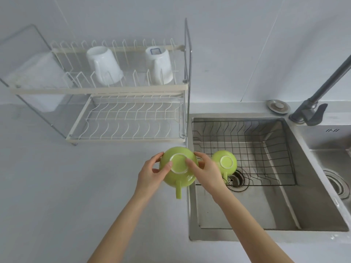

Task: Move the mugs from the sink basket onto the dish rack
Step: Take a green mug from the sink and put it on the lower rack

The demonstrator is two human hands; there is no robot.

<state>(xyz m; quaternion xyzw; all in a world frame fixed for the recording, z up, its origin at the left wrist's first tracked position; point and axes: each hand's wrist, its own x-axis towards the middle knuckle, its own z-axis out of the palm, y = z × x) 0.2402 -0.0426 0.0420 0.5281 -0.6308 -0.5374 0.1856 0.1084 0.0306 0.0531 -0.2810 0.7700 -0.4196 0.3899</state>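
Both hands hold one green mug (178, 164) upside down above the counter, just left of the sink edge, its handle pointing toward me. My left hand (152, 173) grips its left side and my right hand (205, 171) its right side. A second green mug (225, 162) sits upside down in the black wire sink basket (266, 145), at its front left corner. The two-tier dish rack (123, 88) stands on the counter behind, with two white mugs (104, 65) (160, 65) upside down on its upper tier. Its lower tier (129, 120) holds nothing.
A dark faucet (315, 103) rises at the right behind the sink (284, 205). A round metal drain plug (278, 105) lies on the ledge behind the basket. A second sink bowl (338, 177) is at the far right. A white box (38, 82) hangs on the rack's left end.
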